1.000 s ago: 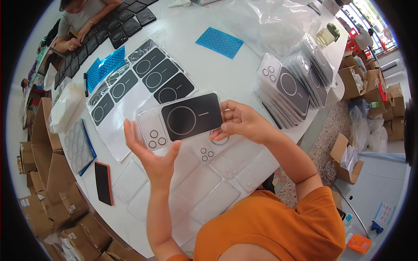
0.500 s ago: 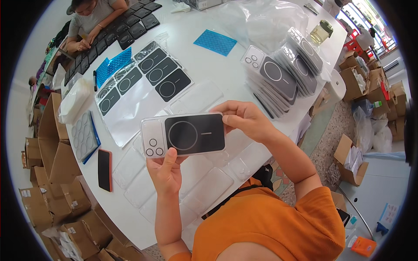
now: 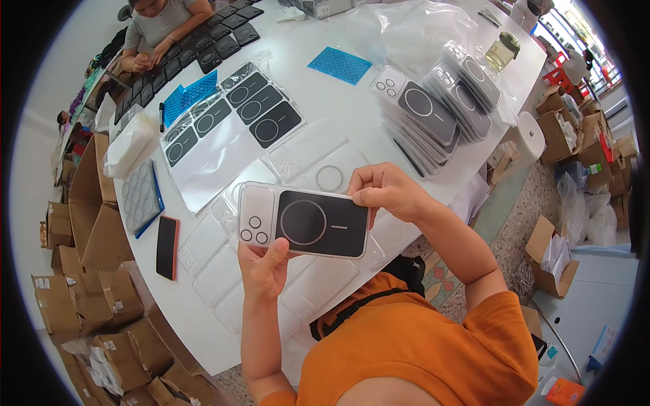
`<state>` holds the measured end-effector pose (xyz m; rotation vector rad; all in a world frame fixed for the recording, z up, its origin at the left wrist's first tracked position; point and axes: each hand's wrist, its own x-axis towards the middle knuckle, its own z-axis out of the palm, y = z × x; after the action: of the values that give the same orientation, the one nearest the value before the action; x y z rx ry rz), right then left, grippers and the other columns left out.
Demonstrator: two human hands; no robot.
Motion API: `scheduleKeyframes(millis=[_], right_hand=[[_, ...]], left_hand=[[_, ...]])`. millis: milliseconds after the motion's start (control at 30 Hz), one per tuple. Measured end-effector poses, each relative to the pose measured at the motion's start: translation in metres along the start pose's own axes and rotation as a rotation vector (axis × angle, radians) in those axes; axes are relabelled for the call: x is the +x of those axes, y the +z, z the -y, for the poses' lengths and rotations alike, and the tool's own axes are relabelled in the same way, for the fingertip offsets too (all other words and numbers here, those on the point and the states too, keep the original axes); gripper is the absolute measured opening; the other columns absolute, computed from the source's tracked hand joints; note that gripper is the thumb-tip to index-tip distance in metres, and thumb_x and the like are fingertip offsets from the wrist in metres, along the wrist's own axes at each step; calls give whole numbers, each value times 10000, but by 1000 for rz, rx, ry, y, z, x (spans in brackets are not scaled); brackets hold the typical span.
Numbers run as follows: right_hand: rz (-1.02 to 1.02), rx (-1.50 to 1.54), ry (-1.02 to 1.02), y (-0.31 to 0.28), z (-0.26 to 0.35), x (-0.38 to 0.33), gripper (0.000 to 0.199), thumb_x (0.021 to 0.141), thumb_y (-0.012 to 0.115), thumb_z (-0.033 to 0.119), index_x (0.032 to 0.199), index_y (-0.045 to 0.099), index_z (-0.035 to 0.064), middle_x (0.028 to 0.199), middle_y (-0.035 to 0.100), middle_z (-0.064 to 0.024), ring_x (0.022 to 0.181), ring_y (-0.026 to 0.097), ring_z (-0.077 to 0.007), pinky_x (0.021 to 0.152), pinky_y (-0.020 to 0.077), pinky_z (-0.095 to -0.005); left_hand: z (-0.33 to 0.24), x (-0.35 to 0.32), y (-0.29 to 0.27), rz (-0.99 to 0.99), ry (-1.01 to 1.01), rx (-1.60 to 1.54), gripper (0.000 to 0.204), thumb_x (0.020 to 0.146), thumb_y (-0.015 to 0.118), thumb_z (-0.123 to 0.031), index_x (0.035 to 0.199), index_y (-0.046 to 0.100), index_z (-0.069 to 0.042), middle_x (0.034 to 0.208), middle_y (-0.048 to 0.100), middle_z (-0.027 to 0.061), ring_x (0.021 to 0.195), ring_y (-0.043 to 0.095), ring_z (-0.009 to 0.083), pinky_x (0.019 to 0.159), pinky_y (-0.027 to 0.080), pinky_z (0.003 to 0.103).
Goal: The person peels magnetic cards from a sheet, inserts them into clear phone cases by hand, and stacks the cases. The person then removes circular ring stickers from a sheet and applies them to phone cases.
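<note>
Between my two hands is a clear phone case (image 3: pixel 306 221) with a black panel, a grey ring and a short bar on it. My left hand (image 3: pixel 264 267) grips its camera-hole end from below, thumb on the front. At the opposite end, the thumb and fingers of my right hand (image 3: pixel 389 193) pinch the upper corner. Beneath the held case, several plain clear cases (image 3: pixel 318 284) lie flat on the white table (image 3: pixel 196 325). Ahead is a sheet of black ring stickers (image 3: pixel 261 111), some of its places bare white.
Finished-looking cases stand in stacks (image 3: pixel 433 118) at the right. A dark phone (image 3: pixel 167 247) lies near the table's left edge, beside a tray of round pieces (image 3: pixel 140 196). Across the table, a person (image 3: pixel 162 30) sits by rows of black cases (image 3: pixel 217 40). Cardboard boxes (image 3: pixel 88 284) crowd the left floor.
The view has shifted slightly. Both hands still hold the case, which sits a little further right and lower in the picture. A ring in a clear case behind it now shows.
</note>
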<state>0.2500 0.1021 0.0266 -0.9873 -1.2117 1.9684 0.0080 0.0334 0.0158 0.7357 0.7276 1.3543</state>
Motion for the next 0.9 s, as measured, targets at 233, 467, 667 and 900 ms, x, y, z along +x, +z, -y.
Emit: scheduleKeyframes(millis=[233, 467, 667, 900], right_hand=[[-62, -178, 79, 4, -2, 0, 149, 799, 625, 108, 697, 589, 6, 646, 603, -40, 510, 562, -101, 445, 456, -236], [-165, -800, -115, 20, -17, 3, 578, 740, 750, 387, 1125, 557, 1, 875, 625, -110, 782, 605, -217, 694, 488, -318], [-185, -1162, -482, 25, -1, -7, 970, 622, 785, 307, 1401, 283, 22, 1245, 460, -211, 1160, 432, -380, 1009, 360, -418], [-678, -1518, -492, -78, 74, -6, 902, 648, 721, 226, 1423, 285, 74, 1373, 390, -167, 1254, 376, -352, 1049, 331, -413]], left_hand=[[6, -4, 3, -13, -50, 40, 377, 845, 637, -45, 1161, 486, 96, 1008, 646, 176, 857, 680, 250, 720, 605, 398], [25, 3, 6, -99, -148, 222, 365, 845, 554, -18, 1185, 460, 77, 1029, 620, 157, 833, 666, 216, 658, 608, 338], [41, 15, 34, -44, -95, 188, 513, 830, 429, -30, 1328, 310, -6, 1094, 557, 153, 967, 613, 243, 850, 517, 358], [21, 26, 21, 21, -52, 273, 588, 928, 480, -131, 1421, 180, -19, 1200, 552, 208, 1106, 575, 285, 962, 453, 382]])
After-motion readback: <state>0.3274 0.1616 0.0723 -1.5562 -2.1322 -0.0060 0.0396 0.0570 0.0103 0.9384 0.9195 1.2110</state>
